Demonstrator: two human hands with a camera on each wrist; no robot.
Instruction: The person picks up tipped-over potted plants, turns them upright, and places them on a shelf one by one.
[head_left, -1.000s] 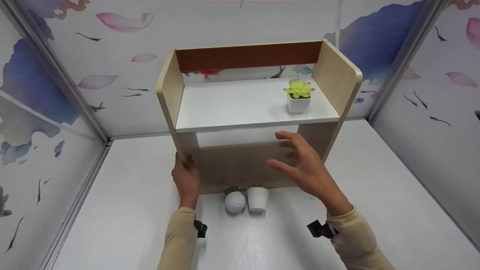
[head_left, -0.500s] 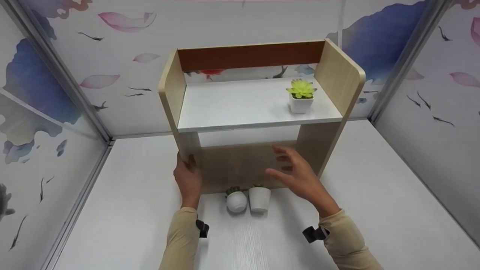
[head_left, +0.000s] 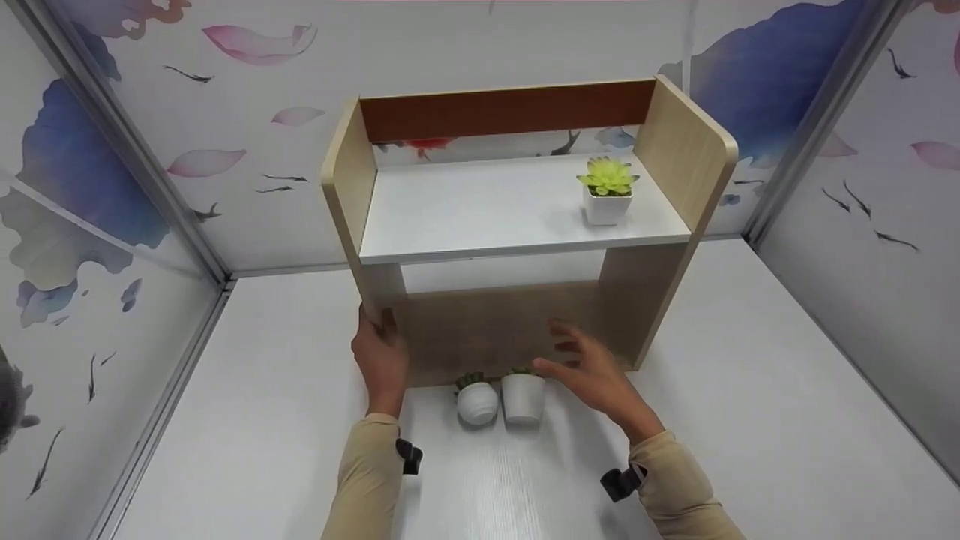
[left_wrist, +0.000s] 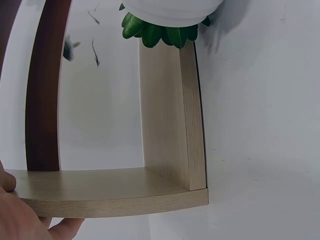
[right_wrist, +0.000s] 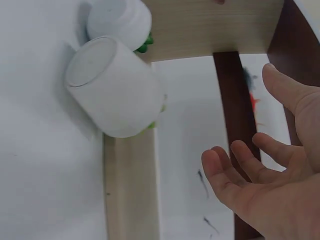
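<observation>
Pink petals (head_left: 206,163) and blue blots (head_left: 776,71) decorate 3 white walls (head_left: 525,37) around a white table (head_left: 757,337); 2 grey posts (head_left: 823,124) mark the corners.

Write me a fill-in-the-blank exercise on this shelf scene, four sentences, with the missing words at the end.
1. The left hand grips the shelf unit by its ____ side panel.
2. The white shelf board bears exactly ____ potted plant.
3. In the head view, the tapered pot lies to the ____ of the rounded pot.
4. The right hand holds ____.

Missing words: left; one; right; nothing.
</observation>
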